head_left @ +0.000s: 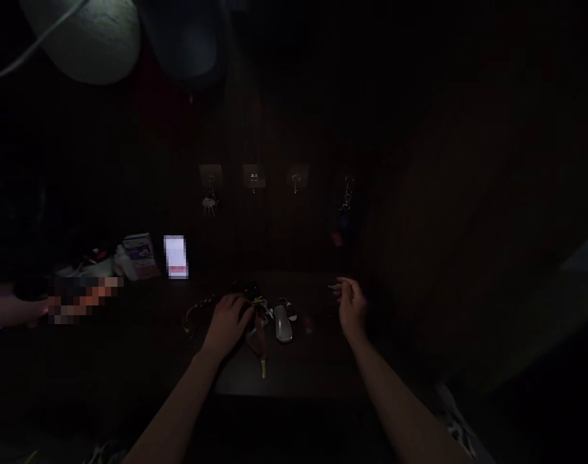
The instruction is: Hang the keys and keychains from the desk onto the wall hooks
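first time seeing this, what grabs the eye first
The bright pixelated screen comes first, glowing left of centre in a very dark scene. Then the pale rounded shape at the top left, and the shiny grey fob just right of the left hand.

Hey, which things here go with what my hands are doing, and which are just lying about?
Likely part of the job:
Dark strap, at your left hand
Grey fob, close by
Perhaps the hanging keys
Whether your right hand pinches anything is too dark to tell

Probably just lying about:
Lit screen
Box
White bottle
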A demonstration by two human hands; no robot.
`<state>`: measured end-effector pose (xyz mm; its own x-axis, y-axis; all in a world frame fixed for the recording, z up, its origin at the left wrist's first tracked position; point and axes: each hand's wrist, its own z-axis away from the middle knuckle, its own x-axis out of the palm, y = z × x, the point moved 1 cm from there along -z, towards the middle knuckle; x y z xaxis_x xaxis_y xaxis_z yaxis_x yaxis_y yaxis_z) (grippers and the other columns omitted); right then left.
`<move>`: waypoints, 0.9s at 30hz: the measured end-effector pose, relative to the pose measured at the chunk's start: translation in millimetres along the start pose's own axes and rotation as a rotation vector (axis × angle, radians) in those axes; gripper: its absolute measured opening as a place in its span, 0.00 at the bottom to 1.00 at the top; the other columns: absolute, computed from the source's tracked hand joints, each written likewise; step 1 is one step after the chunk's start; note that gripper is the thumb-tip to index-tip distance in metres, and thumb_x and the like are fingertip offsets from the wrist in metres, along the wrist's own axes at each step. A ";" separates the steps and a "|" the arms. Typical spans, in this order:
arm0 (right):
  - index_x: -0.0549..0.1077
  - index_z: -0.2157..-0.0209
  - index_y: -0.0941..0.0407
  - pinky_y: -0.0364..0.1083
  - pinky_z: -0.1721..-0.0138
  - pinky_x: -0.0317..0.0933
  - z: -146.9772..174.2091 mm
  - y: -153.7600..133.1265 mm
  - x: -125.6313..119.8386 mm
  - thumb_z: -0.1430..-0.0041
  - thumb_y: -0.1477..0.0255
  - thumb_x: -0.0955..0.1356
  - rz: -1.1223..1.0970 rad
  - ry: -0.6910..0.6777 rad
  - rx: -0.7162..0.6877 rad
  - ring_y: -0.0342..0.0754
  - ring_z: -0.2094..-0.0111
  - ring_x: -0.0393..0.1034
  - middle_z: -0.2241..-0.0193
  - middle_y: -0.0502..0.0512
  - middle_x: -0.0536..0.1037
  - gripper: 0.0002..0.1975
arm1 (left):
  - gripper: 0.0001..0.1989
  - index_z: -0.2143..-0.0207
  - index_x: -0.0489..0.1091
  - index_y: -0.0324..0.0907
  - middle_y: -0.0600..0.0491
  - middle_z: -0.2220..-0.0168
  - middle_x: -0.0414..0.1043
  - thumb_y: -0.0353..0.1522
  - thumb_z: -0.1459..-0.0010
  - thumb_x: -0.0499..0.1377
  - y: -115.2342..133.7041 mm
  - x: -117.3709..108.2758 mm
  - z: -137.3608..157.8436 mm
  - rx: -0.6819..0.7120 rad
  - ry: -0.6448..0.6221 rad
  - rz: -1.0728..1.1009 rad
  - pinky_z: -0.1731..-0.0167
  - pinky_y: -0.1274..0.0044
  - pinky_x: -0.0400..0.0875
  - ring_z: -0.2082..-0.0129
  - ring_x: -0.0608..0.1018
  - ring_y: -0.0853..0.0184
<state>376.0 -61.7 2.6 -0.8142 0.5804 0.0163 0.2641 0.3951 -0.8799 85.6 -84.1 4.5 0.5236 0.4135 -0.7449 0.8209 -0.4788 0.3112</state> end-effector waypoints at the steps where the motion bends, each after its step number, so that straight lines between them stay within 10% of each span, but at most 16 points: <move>1: 0.69 0.65 0.54 0.44 0.70 0.61 0.2 -0.5 -0.1 0.45 0.53 0.59 0.002 -0.002 -0.006 0.45 0.73 0.68 0.74 0.51 0.72 0.20 | 0.12 0.63 0.70 0.43 0.49 0.59 0.71 0.37 0.41 0.50 -0.5 0.4 0.1 -0.007 0.002 -0.006 0.53 0.67 0.64 0.55 0.70 0.60; 13: 0.72 0.67 0.55 0.45 0.68 0.63 -3.0 -11.8 -8.5 0.46 0.55 0.60 0.213 -0.386 -0.053 0.47 0.73 0.71 0.74 0.54 0.76 0.19 | 0.08 0.67 0.67 0.41 0.48 0.65 0.70 0.34 0.44 0.52 -0.4 -2.3 0.2 -0.147 -0.081 -0.174 0.59 0.70 0.63 0.60 0.71 0.60; 27: 0.71 0.67 0.57 0.42 0.76 0.59 0.1 2.3 -27.5 0.47 0.52 0.60 0.066 -0.055 0.056 0.44 0.77 0.67 0.76 0.53 0.74 0.22 | 0.11 0.64 0.69 0.41 0.48 0.61 0.71 0.28 0.44 0.48 -13.7 -3.4 0.4 -0.254 -0.012 -0.068 0.57 0.70 0.65 0.58 0.72 0.61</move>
<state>399.0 -76.8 0.0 -0.8236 0.5632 -0.0673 0.2898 0.3158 -0.9035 72.4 -79.2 2.5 0.4639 0.4276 -0.7758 0.8857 -0.2402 0.3972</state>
